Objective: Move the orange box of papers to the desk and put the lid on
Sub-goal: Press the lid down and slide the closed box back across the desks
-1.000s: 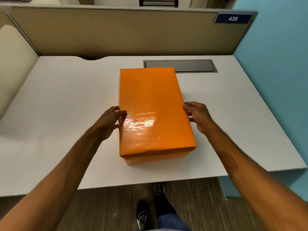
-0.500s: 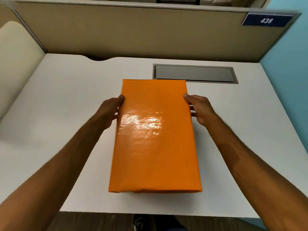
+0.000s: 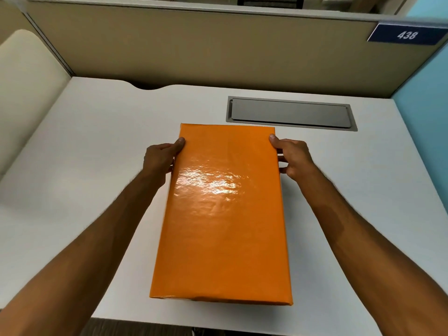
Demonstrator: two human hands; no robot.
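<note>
The orange box (image 3: 225,214) stands on the white desk (image 3: 97,154) with its glossy orange lid covering the top; the papers inside are hidden. My left hand (image 3: 161,158) presses against the box's left side near the far corner, thumb on the lid's edge. My right hand (image 3: 291,156) grips the right side near the far corner in the same way. The box's near end reaches close to the desk's front edge.
A grey cable hatch (image 3: 291,113) is set into the desk just behind the box. Beige partitions (image 3: 194,44) close off the back and left, and a blue wall (image 3: 431,93) stands on the right. A sign reading 438 (image 3: 404,35) hangs on the partition.
The view has shifted closer over the desk, so the box fills more of the frame. Both hands have slid from the middle of the box's sides toward its far corners.
</note>
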